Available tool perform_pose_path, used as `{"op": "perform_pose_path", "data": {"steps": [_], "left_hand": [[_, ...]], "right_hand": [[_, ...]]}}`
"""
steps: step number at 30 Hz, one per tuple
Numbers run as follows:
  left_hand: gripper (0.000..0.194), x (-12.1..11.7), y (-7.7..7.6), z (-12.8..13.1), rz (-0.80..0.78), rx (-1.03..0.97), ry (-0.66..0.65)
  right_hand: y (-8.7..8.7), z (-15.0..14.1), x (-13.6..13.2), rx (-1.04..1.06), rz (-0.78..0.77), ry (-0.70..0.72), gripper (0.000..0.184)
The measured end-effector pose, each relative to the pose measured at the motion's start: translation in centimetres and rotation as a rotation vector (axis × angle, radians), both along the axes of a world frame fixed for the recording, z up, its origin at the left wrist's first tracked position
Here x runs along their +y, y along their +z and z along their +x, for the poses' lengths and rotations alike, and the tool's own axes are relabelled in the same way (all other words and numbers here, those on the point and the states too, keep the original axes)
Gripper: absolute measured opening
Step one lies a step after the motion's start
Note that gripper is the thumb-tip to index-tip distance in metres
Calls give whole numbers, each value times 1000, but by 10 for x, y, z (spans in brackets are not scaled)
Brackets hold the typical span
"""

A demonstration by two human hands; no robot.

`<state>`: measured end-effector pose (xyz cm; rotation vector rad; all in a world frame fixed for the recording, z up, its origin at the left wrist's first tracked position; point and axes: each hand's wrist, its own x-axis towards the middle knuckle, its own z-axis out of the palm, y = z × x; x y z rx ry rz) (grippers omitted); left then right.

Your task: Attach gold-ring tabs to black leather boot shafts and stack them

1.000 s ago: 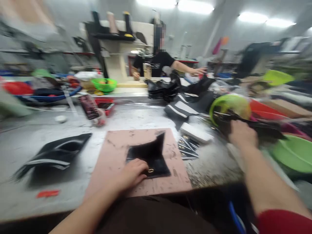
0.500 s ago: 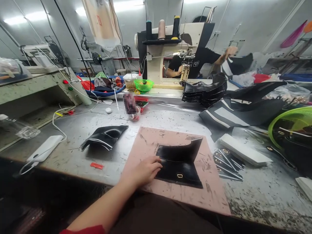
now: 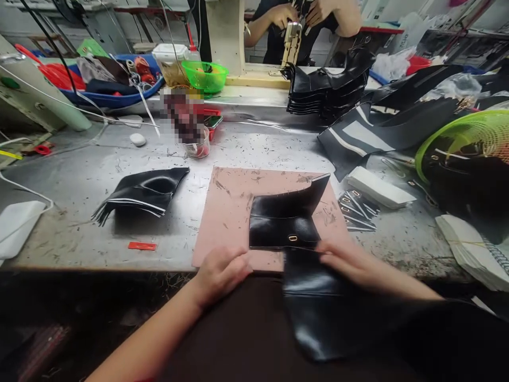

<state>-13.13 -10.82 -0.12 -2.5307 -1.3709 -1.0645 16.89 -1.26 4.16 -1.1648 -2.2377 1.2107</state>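
Note:
My right hand (image 3: 344,260) pinches the top edge of a long black leather panel (image 3: 318,313), which hangs over my lap and trails off to the right. On a pink board (image 3: 226,201) lies a black leather piece (image 3: 274,231) with a gold oval eyelet (image 3: 292,238) and one end standing up. The held panel's edge overlaps the lower border of that piece. My left hand (image 3: 225,270) is at the board's front edge, its fingers curled and pressed together; whatever may be under them is hidden.
Stacked black leather pieces (image 3: 143,188) lie left, behind a red strip (image 3: 142,246). Eyelet straps (image 3: 356,209), white strips (image 3: 379,187) and a green basket (image 3: 461,138) stand right. A leather pile (image 3: 326,87) sits by the sewing machine (image 3: 225,37), a co-worker's hands (image 3: 298,16) behind it.
My right hand has come into view with the long leather panel. My left hand has left the eyelet piece and moved toward the board's front edge. The view has tipped downward.

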Motion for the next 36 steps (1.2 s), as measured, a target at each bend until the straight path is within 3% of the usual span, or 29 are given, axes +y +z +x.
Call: {"op": "perform_pose_path", "data": {"steps": [3,7,18,36], "left_hand": [[15,-8,-2,2,68,44,-59],[19,-6,-3,-1,93,140,-70],[18,1,-9,-4,56,163,-95],[18,4,-11,-1,52,331,-78]], "right_hand": [[-6,-62,0,-210,230,381,19],[-10,-94,-2,-425,498,505,22],[-21,-87,2,-396,606,505,20],[-23,-90,2,-388,622,482,17]]}}
